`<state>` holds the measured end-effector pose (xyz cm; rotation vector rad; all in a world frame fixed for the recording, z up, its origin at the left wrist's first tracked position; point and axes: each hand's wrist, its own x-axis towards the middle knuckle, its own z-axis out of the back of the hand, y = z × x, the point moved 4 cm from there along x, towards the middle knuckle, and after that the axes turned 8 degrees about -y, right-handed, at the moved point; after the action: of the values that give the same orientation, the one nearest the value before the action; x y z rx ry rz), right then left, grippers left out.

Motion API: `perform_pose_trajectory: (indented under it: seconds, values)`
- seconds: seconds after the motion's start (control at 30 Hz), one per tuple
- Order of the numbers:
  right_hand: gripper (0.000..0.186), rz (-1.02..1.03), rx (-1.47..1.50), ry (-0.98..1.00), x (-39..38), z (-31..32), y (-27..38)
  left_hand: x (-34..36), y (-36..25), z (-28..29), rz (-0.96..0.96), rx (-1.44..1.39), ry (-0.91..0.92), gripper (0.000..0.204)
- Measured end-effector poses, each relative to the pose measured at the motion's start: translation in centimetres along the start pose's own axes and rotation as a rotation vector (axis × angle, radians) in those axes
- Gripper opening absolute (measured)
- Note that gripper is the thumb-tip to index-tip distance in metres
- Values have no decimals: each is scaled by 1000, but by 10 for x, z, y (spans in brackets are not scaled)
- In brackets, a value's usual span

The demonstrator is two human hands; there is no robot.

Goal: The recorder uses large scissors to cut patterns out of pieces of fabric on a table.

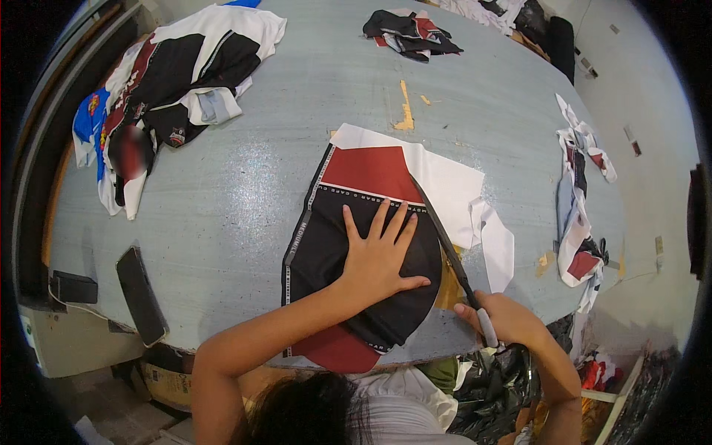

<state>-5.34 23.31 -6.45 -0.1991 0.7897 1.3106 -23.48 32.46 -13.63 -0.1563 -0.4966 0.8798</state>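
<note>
My left hand [380,258] lies flat with fingers spread on a cut fabric panel [319,245], black with red sections and lettered trim along its edges. In my right hand [513,317] is a pair of scissors [486,325] with grey handles. Their long dark blades run along the panel's right edge, pointing away toward the red section, where white fabric [449,178] adjoins it. Whether the blades are parted cannot be made out. A loose white strip [498,248] hangs beside the white fabric, right of the blades.
A garment pile [174,67] lies far left, with dark scraps [411,33] at the back. White and red offcuts [575,200] trail along the right edge. A phone [141,297] and small black box [74,288] sit near left. Black plastic [504,386] is below the table's front edge.
</note>
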Motion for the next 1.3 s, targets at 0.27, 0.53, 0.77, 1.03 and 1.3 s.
perform_pose_trajectory:
  seconds: [0.27, 0.53, 0.77, 1.03, 1.3]
  values:
    - [58, -48, 124, 28, 6, -1, 5, -1, -2, 1, -18, -23, -50, 99]
    - [70, 56, 71, 0, 26, 7, 10, -2, -3, 2, -19, -32, -63, 98]
    - [64, -2, 290, 26, 24, 2, 21, -3, -3, 0, -17, -39, -68, 99]
    - [66, 51, 271, 52, 39, 6, 34, -3, -2, -1, 22, -32, -95, 110]
    - [70, 55, 277, 42, 43, 2, 30, -4, -2, 2, 18, 7, -73, 100]
